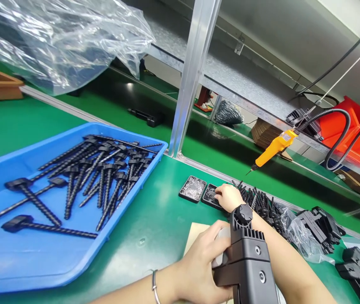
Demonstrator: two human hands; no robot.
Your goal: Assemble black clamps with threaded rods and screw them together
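My left hand (203,261), with a thin bracelet at the wrist, is wrapped round a black clamp-like part (249,257) that has a ribbed jaw, a round knob and two screws on its side. Behind that part, my right hand (228,197) reaches over a small black tray (210,195) of dark screws; its fingers are bent down at the tray, and what they hold, if anything, is too small to make out. A second small tray (193,188) of silvery screws lies just left of it. A beige board (195,234) lies under my left hand.
A big blue tray (81,270) of black threaded rods fills the left. A yellow electric screwdriver (274,148) hangs at the right, near a red bin (350,135). Black rods (263,207), a plastic bag (303,238) and black parts (320,228) lie right. A metal post (189,84) stands behind.
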